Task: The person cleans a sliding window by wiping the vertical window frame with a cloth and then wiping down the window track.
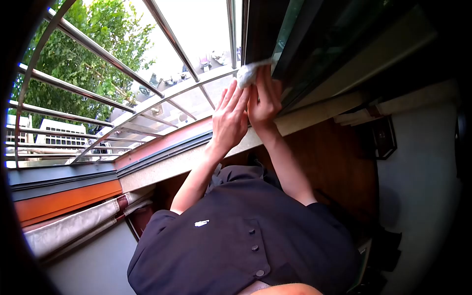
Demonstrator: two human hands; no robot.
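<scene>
Head camera view, from left to right: green tree foliage (pixel 88 69) shows outside, behind curved metal bars (pixel 105 55) that stand beyond the opening, presumably as a guard against falls. Below them, a roll of pale fabric (pixel 78 223) lies along the inner edge at lower left, perhaps gathered there to leave the opening clear. A dark window track (pixel 165 156) runs up toward the middle, with a pale sill (pixel 167 169) alongside it on the room side. Above the person's dark shirt (pixel 211 250), both arms reach up and forward, probably because the work lies high and away from the body. The left hand (pixel 230 115) is flattened, fingers straight and close together, their tips just beside the white cloth (pixel 247 75); whether they press on it I cannot tell. Bunched and slightly blurred, that cloth sits at the top of the right hand (pixel 265 98), whose fingers hold it near the dark window frame (pixel 258 34), likely bundled so a small wad is easier to control. Farther right, brown panelling (pixel 319 162) gives way to a pale wall (pixel 418 172)
</scene>
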